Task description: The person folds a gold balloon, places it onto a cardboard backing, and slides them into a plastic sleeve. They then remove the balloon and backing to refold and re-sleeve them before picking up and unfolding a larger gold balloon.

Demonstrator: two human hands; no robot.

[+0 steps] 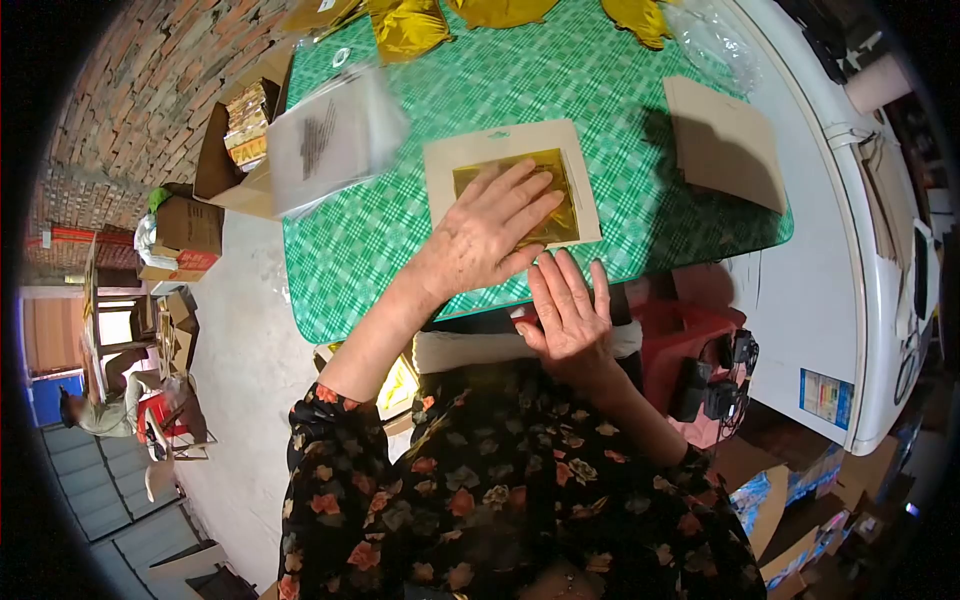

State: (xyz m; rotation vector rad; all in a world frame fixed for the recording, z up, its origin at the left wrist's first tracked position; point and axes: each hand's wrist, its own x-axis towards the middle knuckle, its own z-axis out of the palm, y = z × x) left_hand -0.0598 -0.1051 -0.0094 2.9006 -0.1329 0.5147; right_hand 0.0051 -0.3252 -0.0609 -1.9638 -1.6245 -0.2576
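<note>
On green tablecloth [350,265], gold film [556,222] lies beneath the left hand [482,232].

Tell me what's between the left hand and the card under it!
In the head view, a shiny gold sheet lies between the left hand and the card.

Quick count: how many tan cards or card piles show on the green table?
2: one tan card under the gold packet and left hand, another card near the right edge of the table. More may be hidden beneath either.
</note>
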